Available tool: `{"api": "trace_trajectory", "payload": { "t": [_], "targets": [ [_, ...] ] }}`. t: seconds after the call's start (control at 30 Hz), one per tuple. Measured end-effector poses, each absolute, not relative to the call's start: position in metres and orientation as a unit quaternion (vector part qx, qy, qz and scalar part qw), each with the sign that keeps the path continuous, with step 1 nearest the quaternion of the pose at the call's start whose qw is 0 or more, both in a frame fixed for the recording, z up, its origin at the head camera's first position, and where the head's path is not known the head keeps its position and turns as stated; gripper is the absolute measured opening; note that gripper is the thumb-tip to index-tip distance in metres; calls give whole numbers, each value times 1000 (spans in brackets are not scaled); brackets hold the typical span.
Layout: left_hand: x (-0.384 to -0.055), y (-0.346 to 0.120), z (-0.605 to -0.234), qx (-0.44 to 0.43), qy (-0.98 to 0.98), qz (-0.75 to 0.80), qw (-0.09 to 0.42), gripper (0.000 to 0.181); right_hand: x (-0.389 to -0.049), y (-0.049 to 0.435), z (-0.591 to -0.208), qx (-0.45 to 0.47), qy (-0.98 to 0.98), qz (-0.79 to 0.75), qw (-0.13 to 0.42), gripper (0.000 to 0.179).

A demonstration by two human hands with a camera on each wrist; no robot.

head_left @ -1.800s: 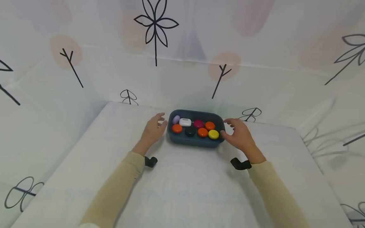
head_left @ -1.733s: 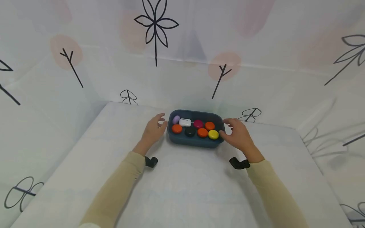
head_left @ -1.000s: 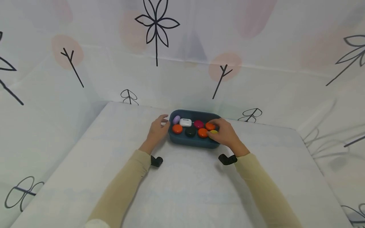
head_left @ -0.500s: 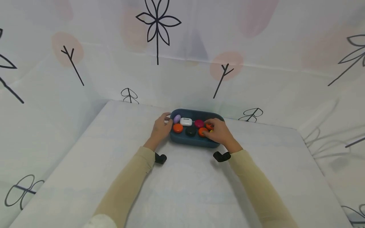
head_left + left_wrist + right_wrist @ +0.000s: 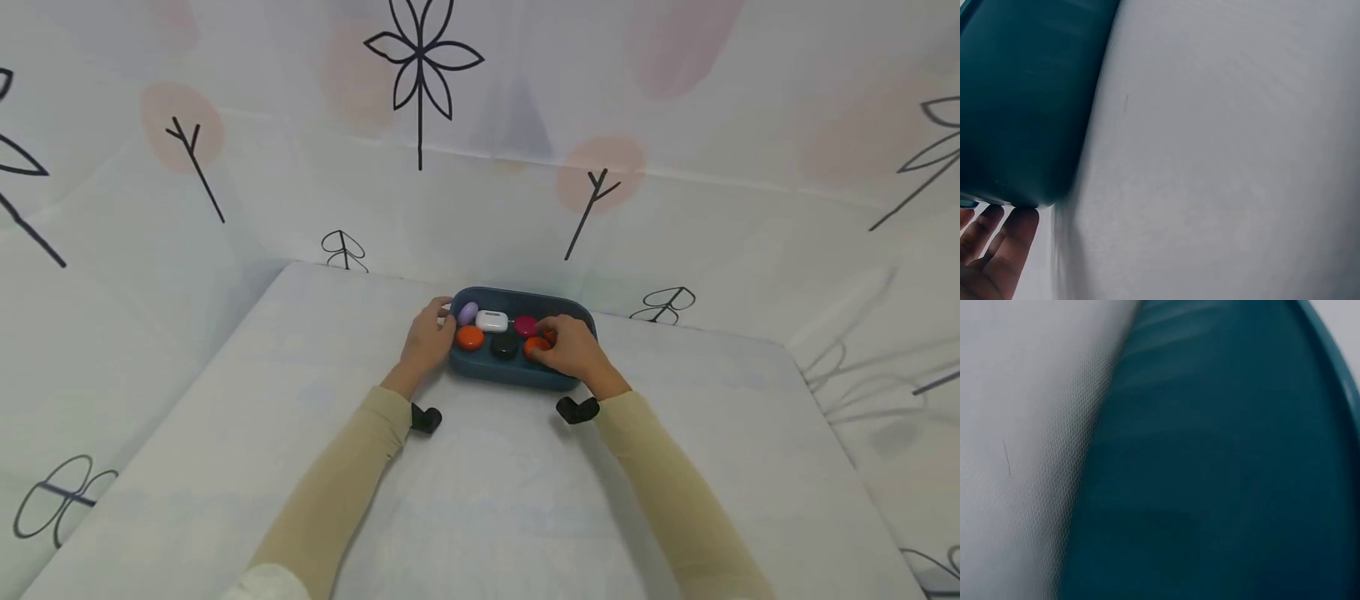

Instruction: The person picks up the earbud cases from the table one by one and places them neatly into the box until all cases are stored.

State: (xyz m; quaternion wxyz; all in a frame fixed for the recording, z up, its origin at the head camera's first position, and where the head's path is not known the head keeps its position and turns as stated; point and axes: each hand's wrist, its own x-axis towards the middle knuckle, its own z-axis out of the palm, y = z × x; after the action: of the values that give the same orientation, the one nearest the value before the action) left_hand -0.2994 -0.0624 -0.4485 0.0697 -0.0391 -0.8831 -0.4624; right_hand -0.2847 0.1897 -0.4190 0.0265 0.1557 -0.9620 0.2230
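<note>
A dark blue, round-cornered plastic bin (image 5: pixel 513 373) stands on the white-covered table. Inside lie glossy rounded pieces: lilac (image 5: pixel 468 313), white and box-like (image 5: pixel 492 322), crimson (image 5: pixel 526 326), black (image 5: pixel 504 345) and orange (image 5: pixel 470 337). My left hand (image 5: pixel 429 338) is at the bin's left end, and its extended fingertips (image 5: pixel 1022 219) touch the wall in the left wrist view. Reaching over the right part, my right hand (image 5: pixel 574 348) has thumb and forefinger about two orange pieces, the front one (image 5: pixel 535 345) showing best. I cannot tell whether it grips one. The yellow piece is hidden by this hand.
Both wrists carry a black camera mount, the left mount (image 5: pixel 426 418) and the right mount (image 5: pixel 577 410). A patterned white cloth (image 5: pixel 480 208) hangs behind the bin. The table (image 5: pixel 495 500) extends in front of it and to both sides.
My right hand has moved left from the bin's right end to over the pieces, covering the yellow one. My left hand has closed the small distance to the left end.
</note>
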Motion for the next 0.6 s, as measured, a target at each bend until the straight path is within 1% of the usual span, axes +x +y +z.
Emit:
{"api": "trace_trajectory", "payload": {
  "t": [0.6],
  "targets": [
    [-299,-62,-447,-47,-891,-447,68,40,-293,187,-424,149,-973,173,-8,46]
  ]
}}
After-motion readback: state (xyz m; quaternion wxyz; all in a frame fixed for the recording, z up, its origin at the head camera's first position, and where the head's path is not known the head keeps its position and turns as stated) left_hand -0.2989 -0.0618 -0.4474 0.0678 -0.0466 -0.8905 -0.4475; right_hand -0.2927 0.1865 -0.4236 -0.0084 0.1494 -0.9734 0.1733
